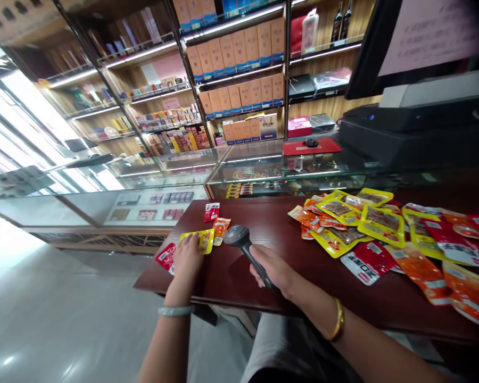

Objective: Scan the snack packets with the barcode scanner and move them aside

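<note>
My right hand (273, 268) is wrapped round the handle of a dark barcode scanner (236, 235), its head pointing left over the table. At the table's left end, my left hand (188, 256) has its fingers curled on a yellow snack packet (207, 241); the thumb is hidden. A red packet (165, 257) lies partly beneath or beside that hand. Close by are an orange packet (221, 230) and a small red and white packet (212, 211). On the right spreads a heap of yellow, orange and red snack packets (345, 218), apart from both hands.
The dark red table (259, 213) meets a glass display counter (255, 162) at its far side. A black monitor and its base (411, 138) stand at the right back. A mouse (311, 142) sits on a red mat (291, 148). Shelves of boxes (239, 53) line the wall.
</note>
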`<state>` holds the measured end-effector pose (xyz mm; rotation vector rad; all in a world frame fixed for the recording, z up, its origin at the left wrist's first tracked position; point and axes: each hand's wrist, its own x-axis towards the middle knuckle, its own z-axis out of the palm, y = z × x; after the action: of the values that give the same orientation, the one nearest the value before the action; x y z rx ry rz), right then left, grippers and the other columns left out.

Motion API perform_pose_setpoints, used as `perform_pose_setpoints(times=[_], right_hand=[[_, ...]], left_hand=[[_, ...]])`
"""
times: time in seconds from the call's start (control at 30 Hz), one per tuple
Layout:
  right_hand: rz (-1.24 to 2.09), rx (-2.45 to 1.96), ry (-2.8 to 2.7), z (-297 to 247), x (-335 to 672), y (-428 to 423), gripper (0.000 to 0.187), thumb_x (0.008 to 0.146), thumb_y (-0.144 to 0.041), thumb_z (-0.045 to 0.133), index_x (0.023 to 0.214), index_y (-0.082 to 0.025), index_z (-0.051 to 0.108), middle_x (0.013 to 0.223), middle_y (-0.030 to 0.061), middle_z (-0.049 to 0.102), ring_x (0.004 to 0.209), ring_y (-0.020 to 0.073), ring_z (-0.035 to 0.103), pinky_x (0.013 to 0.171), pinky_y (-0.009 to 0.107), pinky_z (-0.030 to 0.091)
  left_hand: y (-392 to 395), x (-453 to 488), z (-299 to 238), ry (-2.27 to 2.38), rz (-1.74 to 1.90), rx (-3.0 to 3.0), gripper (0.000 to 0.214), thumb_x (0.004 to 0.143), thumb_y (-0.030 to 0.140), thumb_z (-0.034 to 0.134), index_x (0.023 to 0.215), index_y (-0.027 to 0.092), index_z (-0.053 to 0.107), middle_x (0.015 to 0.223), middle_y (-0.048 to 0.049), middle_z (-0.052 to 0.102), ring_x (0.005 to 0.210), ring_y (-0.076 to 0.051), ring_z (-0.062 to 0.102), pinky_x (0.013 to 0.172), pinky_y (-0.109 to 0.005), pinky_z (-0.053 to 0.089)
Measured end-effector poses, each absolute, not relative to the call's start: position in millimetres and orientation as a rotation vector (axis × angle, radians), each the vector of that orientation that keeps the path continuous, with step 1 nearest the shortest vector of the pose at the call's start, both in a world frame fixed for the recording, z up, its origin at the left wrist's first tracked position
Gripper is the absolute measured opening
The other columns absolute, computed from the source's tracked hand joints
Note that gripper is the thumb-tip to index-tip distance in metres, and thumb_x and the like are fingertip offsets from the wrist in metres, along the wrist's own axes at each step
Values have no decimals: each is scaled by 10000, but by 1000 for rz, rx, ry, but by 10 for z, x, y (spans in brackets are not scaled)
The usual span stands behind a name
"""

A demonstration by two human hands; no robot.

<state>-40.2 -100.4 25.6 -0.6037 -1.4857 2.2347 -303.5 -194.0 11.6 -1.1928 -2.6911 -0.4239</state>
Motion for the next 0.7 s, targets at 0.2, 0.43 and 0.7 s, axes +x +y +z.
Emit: perform_pose_setpoints(times=[0.2, 0.43, 0.7], right_hand=[[2268, -597, -1514, 164, -537, -1086, 641, 726, -842, 586, 875, -228, 482, 481, -112, 505, 336, 69, 398, 367, 198, 344], [2237, -633, -1530, 233, -458, -1107, 655, 711, -848, 585, 885, -225, 486, 478, -111, 498, 339, 69, 395, 363, 197, 332], [2197, -687, -1466, 260, -190, -1060, 594, 758, -806, 591, 825, -227, 471, 501, -102, 505, 364, 64, 413, 386, 188, 339]], left_hand=[[-1813, -3626, 352, -2847, 44, -1342, 743, 718, 421, 738, 1405, 191, 572, 1523, -187, 506, 1500, -396, 304, 1170, -478, 283], [-1588, -3563, 488, -2804, 39, -1465, 476, 706, 515, 698, 1069, 211, 659, 1203, -173, 699, 1161, -368, 617, 931, -410, 446], [-1448, -3359, 580, -2757, -1134, -1208, 447, 645, 488, 779, 973, 214, 648, 857, -52, 740, 797, -247, 692, 712, -319, 487]])
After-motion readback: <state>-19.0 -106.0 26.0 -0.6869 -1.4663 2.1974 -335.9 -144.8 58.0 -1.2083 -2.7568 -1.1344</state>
